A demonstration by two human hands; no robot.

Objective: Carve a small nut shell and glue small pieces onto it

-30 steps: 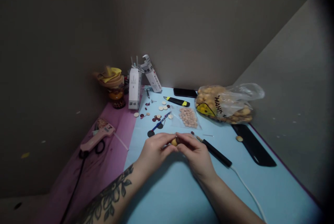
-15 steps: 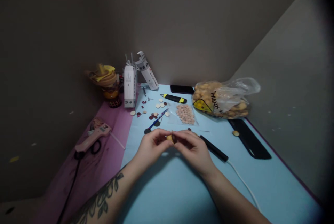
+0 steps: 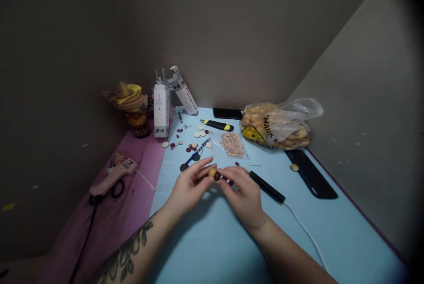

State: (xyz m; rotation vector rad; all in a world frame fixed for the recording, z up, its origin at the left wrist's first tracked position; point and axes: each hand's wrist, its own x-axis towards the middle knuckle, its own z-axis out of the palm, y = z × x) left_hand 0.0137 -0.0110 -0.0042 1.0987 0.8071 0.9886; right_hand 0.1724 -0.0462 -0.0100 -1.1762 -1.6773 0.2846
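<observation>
Between my two hands, above the blue table cover (image 3: 212, 240), is a small round tan piece (image 3: 213, 173) with a dark brown side facing right. My left hand (image 3: 190, 188) pinches it between thumb and fingers. My right hand (image 3: 245, 198) is closed too, its thumb and fingertips at the dark side of the piece; what else these fingers may hold is hidden. A black-handled tool (image 3: 267, 187) with a white cord lies just beyond my right hand. Past my left fingers lies a blue pen-like stick (image 3: 198, 151).
Several buttons or discs (image 3: 202, 134) lie behind the hands, near a bag of pale beads (image 3: 232, 144) and a utility knife (image 3: 217, 125). A plastic bag of round tan pieces (image 3: 258, 118) stands back right. Left are a pink glue gun (image 3: 114, 179), white boxes (image 3: 161, 111) and a cup (image 3: 137, 118).
The small piece has turned and shows more of itself between my fingertips. My left fingers have lifted and spread slightly. The whole view has shifted a little.
</observation>
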